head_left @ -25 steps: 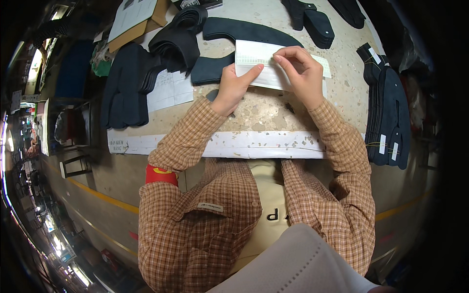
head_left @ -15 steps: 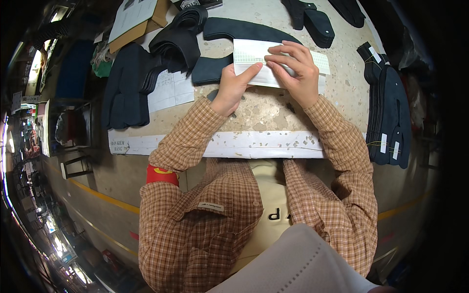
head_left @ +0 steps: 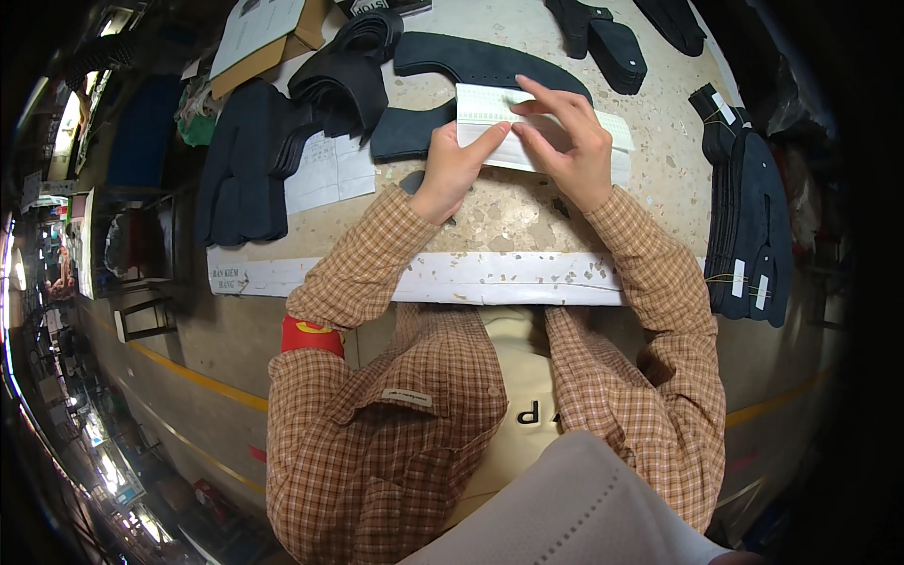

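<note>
Between my hands over the table is a white sheet (head_left: 485,104) with rows of small green print, perhaps labels, with a folded or layered lower part. My left hand (head_left: 450,169) is closed on its lower left edge, thumb on top. Above the sheet, my right hand (head_left: 573,141) has its fingers bent and spread, one lifted. Its thumb tip touches the sheet beside my left thumb; I see nothing held in it. Just beyond the sheet lie dark curved cut pieces (head_left: 461,56), partly covered by it.
Stacks of dark cut pieces lie at the left (head_left: 247,179) and along the right edge (head_left: 753,217), the latter with white tags. A written paper (head_left: 330,177) sits near the left stack. An open cardboard box (head_left: 273,56) stands at the far left. White trim (head_left: 490,281) covers the table's front edge.
My right fingers have lifted and spread off the sheet, while the thumb stays near my left thumb. The sheet has shifted slightly right and down. My left hand keeps its hold.
</note>
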Motion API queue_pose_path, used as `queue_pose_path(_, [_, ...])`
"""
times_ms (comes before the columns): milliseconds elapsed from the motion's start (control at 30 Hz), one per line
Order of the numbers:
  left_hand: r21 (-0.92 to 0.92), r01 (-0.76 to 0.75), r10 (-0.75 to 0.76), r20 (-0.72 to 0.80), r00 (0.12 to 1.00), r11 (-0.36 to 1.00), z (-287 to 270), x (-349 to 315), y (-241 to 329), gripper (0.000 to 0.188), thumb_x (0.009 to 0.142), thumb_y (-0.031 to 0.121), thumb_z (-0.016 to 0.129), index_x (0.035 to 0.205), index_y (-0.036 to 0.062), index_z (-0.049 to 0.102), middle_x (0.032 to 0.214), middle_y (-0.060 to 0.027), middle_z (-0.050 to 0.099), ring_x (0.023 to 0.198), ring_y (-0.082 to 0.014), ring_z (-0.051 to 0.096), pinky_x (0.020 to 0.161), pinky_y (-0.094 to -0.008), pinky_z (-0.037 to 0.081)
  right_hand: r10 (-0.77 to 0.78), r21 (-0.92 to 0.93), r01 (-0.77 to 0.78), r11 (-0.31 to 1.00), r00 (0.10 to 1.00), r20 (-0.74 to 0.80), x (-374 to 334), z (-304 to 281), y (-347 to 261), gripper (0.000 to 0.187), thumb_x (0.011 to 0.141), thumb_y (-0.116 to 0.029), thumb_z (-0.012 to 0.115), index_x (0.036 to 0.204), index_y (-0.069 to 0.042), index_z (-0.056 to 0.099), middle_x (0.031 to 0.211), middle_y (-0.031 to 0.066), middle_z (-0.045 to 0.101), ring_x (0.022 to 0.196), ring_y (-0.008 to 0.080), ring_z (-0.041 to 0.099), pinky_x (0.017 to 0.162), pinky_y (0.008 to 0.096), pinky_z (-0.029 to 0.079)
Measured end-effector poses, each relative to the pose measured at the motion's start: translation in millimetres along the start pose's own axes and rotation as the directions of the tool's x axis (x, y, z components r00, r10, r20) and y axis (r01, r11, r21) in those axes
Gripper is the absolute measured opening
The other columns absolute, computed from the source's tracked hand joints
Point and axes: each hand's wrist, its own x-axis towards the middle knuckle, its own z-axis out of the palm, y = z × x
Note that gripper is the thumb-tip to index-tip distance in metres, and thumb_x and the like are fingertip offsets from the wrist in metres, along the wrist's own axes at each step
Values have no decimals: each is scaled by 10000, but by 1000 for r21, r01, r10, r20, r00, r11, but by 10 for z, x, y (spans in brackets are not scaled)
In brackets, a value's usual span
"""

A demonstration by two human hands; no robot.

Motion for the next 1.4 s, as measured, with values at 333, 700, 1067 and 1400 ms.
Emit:
queue_pose_path(333, [66, -62, 62, 1, 998, 996, 4, -10, -40, 229, 942, 147, 602, 1045, -50, 659, 970, -78, 694, 828, -94, 638, 711, -232, 510, 45, 27, -44, 999, 998, -38, -23, -20, -75, 591, 764, -20, 738, 1318, -108, 551, 897, 42, 703, 895, 145, 660, 801, 271, 524])
queue_pose_path(700, [106, -108, 103, 52, 993, 989, 21, -25, -79, 261, 971, 184, 548, 1022, -44, 666, 933, -53, 687, 811, -74, 617, 696, -223, 495, -75, 93, 79, 993, 996, -42, -2, 17, -137, 622, 757, 88, 676, 1324, -132, 546, 1091, 77, 542, 832, 145, 682, 709, 265, 563])
queue_pose_path(1067, [192, -91, 65, 137, 988, 977, -16, -35, -135, 300, 998, 226, 482, 981, -20, 653, 853, -7, 666, 759, -39, 570, 645, -210, 453, -115, 223, 102, 969, 992, 46, 15, 5, -126, 694, 734, 114, 632, 1358, -162, 512, 1276, 109, 462, 1040, 226, 618, 818, 309, 556])
queue_pose_path(1400, [254, -166, 132, 144, 981, 953, 21, -52, -94, 303, 1009, 213, 464, 1017, -30, 645, 872, -22, 673, 778, -46, 580, 662, -222, 471, -16, 322, 11, 947, 1000, 12, 14, 4, -187, 667, 753, 112, 627, 1356, -146, 506, 1273, 103, 466, 1000, 196, 636, 809, 283, 582])
